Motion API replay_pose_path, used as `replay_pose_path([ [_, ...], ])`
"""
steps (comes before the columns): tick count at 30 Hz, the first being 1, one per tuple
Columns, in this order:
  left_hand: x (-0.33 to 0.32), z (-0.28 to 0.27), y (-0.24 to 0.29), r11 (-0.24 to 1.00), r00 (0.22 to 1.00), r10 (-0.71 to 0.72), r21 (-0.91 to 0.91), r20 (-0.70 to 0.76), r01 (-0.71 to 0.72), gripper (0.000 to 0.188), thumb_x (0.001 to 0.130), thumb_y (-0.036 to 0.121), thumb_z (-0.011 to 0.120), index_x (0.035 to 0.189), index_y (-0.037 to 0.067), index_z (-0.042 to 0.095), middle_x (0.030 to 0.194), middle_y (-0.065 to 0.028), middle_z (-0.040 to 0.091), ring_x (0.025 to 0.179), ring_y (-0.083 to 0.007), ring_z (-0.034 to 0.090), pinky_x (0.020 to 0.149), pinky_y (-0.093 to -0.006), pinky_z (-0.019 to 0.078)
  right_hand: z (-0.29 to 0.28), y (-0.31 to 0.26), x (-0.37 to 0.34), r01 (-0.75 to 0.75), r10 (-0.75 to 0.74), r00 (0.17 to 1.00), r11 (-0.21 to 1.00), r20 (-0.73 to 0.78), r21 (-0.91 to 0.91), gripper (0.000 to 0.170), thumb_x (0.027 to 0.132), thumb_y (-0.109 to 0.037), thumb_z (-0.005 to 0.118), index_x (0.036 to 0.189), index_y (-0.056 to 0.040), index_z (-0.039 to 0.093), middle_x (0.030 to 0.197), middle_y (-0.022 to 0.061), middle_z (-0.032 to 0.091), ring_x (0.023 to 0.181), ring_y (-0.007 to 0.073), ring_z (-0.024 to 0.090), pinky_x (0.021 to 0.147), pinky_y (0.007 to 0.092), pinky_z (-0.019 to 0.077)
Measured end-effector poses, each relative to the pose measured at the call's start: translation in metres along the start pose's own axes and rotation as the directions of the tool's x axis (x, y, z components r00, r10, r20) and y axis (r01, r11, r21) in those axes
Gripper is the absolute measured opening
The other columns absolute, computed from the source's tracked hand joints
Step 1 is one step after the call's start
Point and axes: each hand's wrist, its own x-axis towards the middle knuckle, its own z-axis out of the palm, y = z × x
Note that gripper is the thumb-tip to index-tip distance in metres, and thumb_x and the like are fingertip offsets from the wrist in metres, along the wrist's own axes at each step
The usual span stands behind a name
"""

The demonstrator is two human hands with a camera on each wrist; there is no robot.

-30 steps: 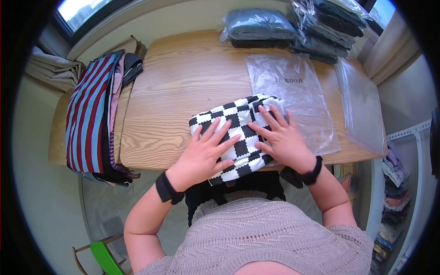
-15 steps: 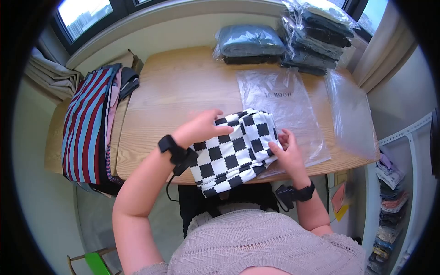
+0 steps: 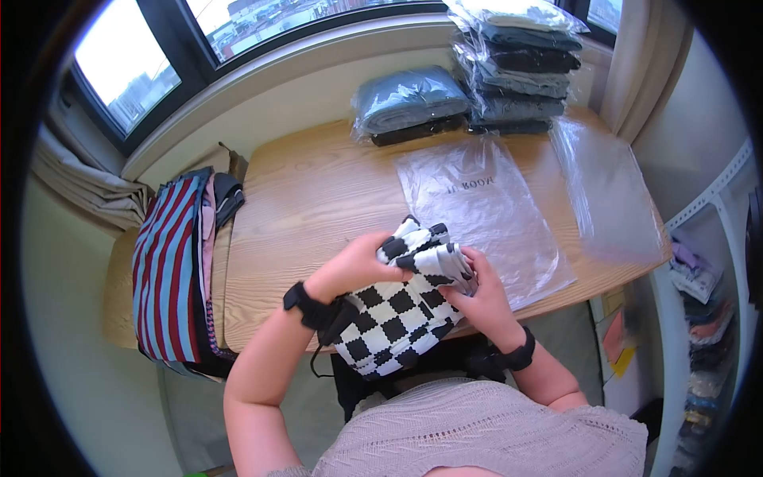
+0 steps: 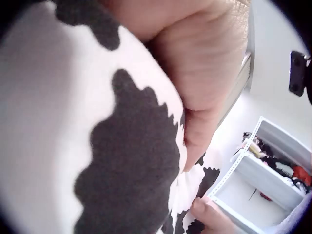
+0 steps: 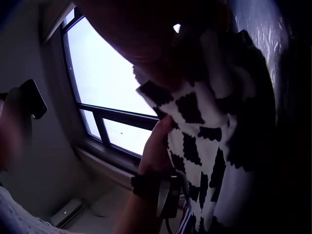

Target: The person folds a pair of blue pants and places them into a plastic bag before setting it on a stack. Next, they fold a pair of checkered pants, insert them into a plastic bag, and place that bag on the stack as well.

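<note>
A folded black-and-white checkered cloth (image 3: 393, 318) is between both hands at the table's front edge. Its far end is raised and bunched, while the near part slopes down past the edge. On the left side, my left hand (image 3: 358, 266) grips the raised end, its thumb lying across the checks. My right hand (image 3: 485, 302) holds the right side of the folded layers, thumb towards me and fingers behind. The left wrist view shows the cloth (image 4: 131, 146) close up against the left palm. In the dim right wrist view, the left hand (image 5: 156, 153) holds the cloth's other side.
A clear printed plastic bag (image 3: 493, 211) lies flat just beyond the cloth, with a pile of clear bags (image 3: 608, 195) to its right. Bagged folded clothes (image 3: 524, 79) are stacked at the back of the wooden table (image 3: 278, 199). Striped clothing (image 3: 167, 274) lies at left.
Both hands lay spread flat on the checkered cloth, then moved to its sides. Now they grip it, and its far end is lifted and bunched. The head view has tilted up.
</note>
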Motion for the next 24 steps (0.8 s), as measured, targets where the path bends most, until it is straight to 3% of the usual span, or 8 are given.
replay_pose_path([
  [3, -0.051, 0.005, 0.008, 0.981, 0.992, 0.074, -0.173, -0.104, -0.091, 0.046, 0.070, 0.012, 0.076, 0.111, 0.000, 0.056, 0.099, -0.0051, 0.063, 0.091, -0.0121, 0.055, 0.084, -0.0277, 0.0437, 0.000, -0.002, -0.018, 0.105, -0.124, 0.992, 0.925, 0.027, 0.366, 0.073, 0.074, -0.027, 0.075, 0.132, -0.0050, 0.036, 0.124, 0.0138, 0.049, 0.117, 0.0246, 0.046, 0.101, 0.0384, 0.0339],
  [6, -0.090, 0.000, 0.021, 0.918, 0.971, 0.117, -0.351, -0.209, -0.186, 0.052, 0.070, 0.002, 0.074, 0.117, 0.001, 0.052, 0.107, -0.0038, 0.061, 0.099, -0.0108, 0.054, 0.088, -0.0269, 0.0435, -0.004, -0.009, -0.017, -0.019, -0.127, 0.986, 0.569, 0.111, 0.822, 0.083, 0.086, -0.062, 0.045, 0.137, 0.0003, 0.025, 0.136, 0.0195, 0.040, 0.126, 0.0267, 0.039, 0.107, 0.0396, 0.0282],
  [11, -0.101, 0.014, 0.038, 0.685, 0.927, 0.013, -0.672, -0.376, -0.282, 0.048, 0.079, 0.006, 0.067, 0.122, 0.001, 0.047, 0.113, -0.0047, 0.058, 0.101, -0.0133, 0.055, 0.091, -0.0290, 0.0427, 0.009, -0.012, -0.020, -0.322, -0.244, 0.896, 0.215, 0.370, 0.922, 0.094, 0.084, -0.074, 0.031, 0.142, -0.0007, 0.022, 0.139, 0.0133, 0.041, 0.127, 0.0245, 0.041, 0.107, 0.0397, 0.0302],
  [13, -0.091, 0.032, 0.036, 0.747, 0.893, -0.094, -0.624, -0.439, -0.228, 0.042, 0.082, 0.005, 0.064, 0.120, 0.001, 0.048, 0.106, -0.0033, 0.059, 0.096, -0.0117, 0.054, 0.085, -0.0277, 0.0435, 0.005, -0.013, -0.038, -0.314, -0.258, 0.891, 0.246, 0.374, 0.917, 0.098, 0.081, -0.077, 0.032, 0.144, -0.0017, 0.022, 0.139, 0.0118, 0.040, 0.128, 0.0224, 0.039, 0.105, 0.0393, 0.0328],
  [15, -0.083, 0.041, 0.034, 0.776, 0.867, -0.064, -0.571, -0.495, -0.268, 0.042, 0.082, 0.006, 0.065, 0.120, 0.002, 0.048, 0.105, -0.0030, 0.059, 0.094, -0.0118, 0.055, 0.083, -0.0272, 0.0442, -0.004, -0.018, -0.043, -0.173, -0.196, 0.892, 0.687, 0.408, 0.706, 0.072, 0.087, -0.044, 0.059, 0.137, -0.0001, 0.034, 0.129, 0.0099, 0.050, 0.114, 0.0178, 0.052, 0.095, 0.0327, 0.0435],
  [20, -0.078, 0.057, 0.037, 0.709, 0.897, -0.101, -0.664, -0.430, -0.238, 0.045, 0.081, 0.004, 0.063, 0.122, 0.002, 0.046, 0.108, -0.0069, 0.058, 0.096, -0.0156, 0.057, 0.084, -0.0300, 0.0463, -0.015, -0.014, -0.039, -0.403, 0.108, 0.915, 0.308, 0.389, 0.862, 0.048, 0.094, -0.035, 0.052, 0.129, -0.0024, 0.045, 0.112, 0.0065, 0.060, 0.100, 0.0139, 0.058, 0.084, 0.0270, 0.0477],
  [22, -0.072, 0.054, 0.032, 0.670, 0.899, -0.109, -0.699, -0.425, -0.250, 0.045, 0.081, 0.004, 0.063, 0.122, 0.002, 0.044, 0.108, -0.0075, 0.058, 0.096, -0.0163, 0.057, 0.084, -0.0309, 0.0467, -0.065, 0.012, -0.018, -0.109, 0.058, 0.994, 0.678, 0.096, 0.727, 0.050, 0.093, -0.037, 0.054, 0.128, -0.0033, 0.047, 0.113, 0.0078, 0.061, 0.095, 0.0171, 0.061, 0.085, 0.0300, 0.0481],
  [24, -0.077, 0.052, 0.021, 0.667, 0.872, -0.125, -0.691, -0.474, -0.280, 0.046, 0.081, 0.003, 0.062, 0.123, 0.003, 0.043, 0.108, -0.0077, 0.058, 0.096, -0.0163, 0.057, 0.084, -0.0310, 0.0461, -0.118, 0.018, 0.002, 0.045, -0.014, 0.956, 0.994, -0.295, 0.101, 0.050, 0.088, -0.037, 0.060, 0.123, -0.0021, 0.053, 0.109, 0.0119, 0.064, 0.094, 0.0236, 0.063, 0.083, 0.0347, 0.0491],
])
